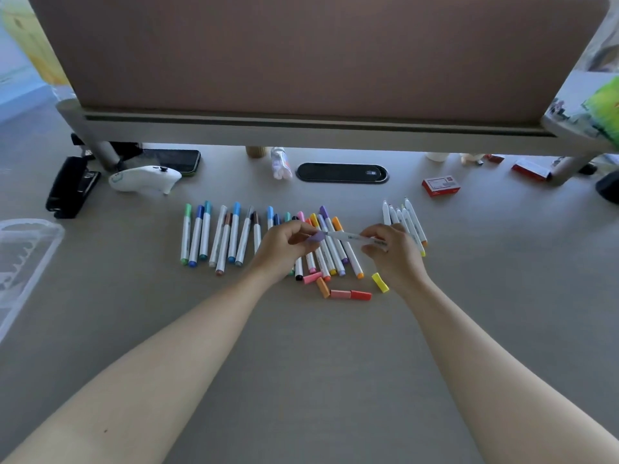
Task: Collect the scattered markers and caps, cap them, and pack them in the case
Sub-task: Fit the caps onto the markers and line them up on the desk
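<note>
Marker (351, 238) between both hands, purple cap (316, 237) leftward.

Capped markers (214, 234) sit in a row mid-surface, uncapped markers (407, 222) to their right, loose caps (348, 294) in front, case (23, 262) far left.

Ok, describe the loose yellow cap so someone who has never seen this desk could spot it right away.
Start at the grey desk and find the row of white-barrelled markers across its middle. Near the row's right end, beside the wrist of the right hand, lies the small yellow plastic cap. It lies alone, apart from the cluster of pink, orange and red caps to its left.
</note>
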`<state>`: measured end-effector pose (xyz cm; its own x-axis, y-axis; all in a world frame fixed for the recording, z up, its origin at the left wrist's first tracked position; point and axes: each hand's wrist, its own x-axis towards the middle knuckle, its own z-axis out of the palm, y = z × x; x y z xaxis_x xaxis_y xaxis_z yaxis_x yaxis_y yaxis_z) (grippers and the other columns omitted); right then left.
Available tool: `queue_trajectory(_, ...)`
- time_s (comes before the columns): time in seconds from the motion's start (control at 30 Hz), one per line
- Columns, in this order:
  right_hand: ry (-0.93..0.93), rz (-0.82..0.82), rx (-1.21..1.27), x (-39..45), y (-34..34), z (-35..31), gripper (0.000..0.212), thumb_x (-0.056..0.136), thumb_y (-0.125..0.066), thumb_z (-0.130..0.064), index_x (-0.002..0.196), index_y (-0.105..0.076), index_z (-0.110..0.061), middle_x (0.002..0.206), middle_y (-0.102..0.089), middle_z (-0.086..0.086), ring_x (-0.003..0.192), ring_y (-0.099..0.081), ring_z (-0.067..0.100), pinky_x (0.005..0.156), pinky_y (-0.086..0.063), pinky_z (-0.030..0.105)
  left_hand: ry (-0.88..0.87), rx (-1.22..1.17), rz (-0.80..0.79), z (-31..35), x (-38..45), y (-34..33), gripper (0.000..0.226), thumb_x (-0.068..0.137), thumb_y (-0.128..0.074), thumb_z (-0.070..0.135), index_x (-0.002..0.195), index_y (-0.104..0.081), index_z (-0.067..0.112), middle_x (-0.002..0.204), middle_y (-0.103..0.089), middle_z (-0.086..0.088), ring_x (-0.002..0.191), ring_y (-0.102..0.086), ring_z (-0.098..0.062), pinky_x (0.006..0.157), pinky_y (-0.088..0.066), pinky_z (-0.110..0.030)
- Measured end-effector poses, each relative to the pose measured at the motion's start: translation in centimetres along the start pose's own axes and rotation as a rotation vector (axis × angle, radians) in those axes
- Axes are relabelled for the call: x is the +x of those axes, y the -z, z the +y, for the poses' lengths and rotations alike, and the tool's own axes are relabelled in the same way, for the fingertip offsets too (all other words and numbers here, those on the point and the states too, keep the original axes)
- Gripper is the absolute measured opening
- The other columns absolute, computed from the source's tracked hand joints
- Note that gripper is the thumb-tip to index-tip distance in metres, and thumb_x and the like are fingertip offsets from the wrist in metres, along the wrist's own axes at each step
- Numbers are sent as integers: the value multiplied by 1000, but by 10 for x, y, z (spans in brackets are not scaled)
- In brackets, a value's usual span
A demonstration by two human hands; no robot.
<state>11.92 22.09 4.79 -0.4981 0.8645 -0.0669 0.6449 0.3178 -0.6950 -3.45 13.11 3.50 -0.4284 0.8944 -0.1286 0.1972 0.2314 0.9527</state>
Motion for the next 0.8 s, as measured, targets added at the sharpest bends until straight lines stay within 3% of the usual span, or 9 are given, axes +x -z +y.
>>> queue_trajectory(0.1, -10, 5, -7, 2, 1, 0, 24, 87, -57, -7, 109, -64, -11, 100, -45, 4, 95, -50, 22, 61, -27, 14, -6, -11, 8, 1, 3, -1, 7, 84, -63, 16, 90, -62, 18, 89, -62, 6, 87, -56, -8, 77, -44, -14)
queue_trajectory(0.17, -24, 0, -33, 2, 3, 0, 25, 87, -57, -8, 111, -63, -12, 105, -49, 6, 101, -51, 23, 72, -29, 15, -10, 7, 17, 0, 5, -1, 8, 84, -63, 13, 92, -63, 16, 91, -62, 4, 90, -56, -11, 78, -44, -16)
queue_trajectory(0.43, 28, -56, -113, 1, 6, -1, 27, 90, -55, -18, 114, -64, -20, 109, -62, 4, 103, -54, 23, 90, -39, 33, -18, 49, 20, 4, 17, -4, 19, 82, -64, 9, 100, -66, 5, 84, -60, 5, 90, -54, -13, 79, -44, -15)
queue_trajectory(0.6, 29, -92, -97, 2, 5, 2, 29, 92, -50, -13, 119, -61, -15, 114, -62, 6, 103, -55, 22, 73, -32, 20, -11, 63, -26, 8, 25, -13, 16, 81, -63, 1, 97, -67, 1, 75, -57, 9, 74, -53, -2, 69, -43, -6)
queue_trajectory(0.8, -77, -53, -1, 8, 4, 13, 27, 91, -49, -9, 113, -64, -14, 113, -62, 5, 105, -54, 21, 77, -34, 21, -11, 114, -84, 11, 38, -27, 18, 81, -62, -1, 98, -65, -5, 78, -58, 1, 75, -54, -7, 70, -46, -9)
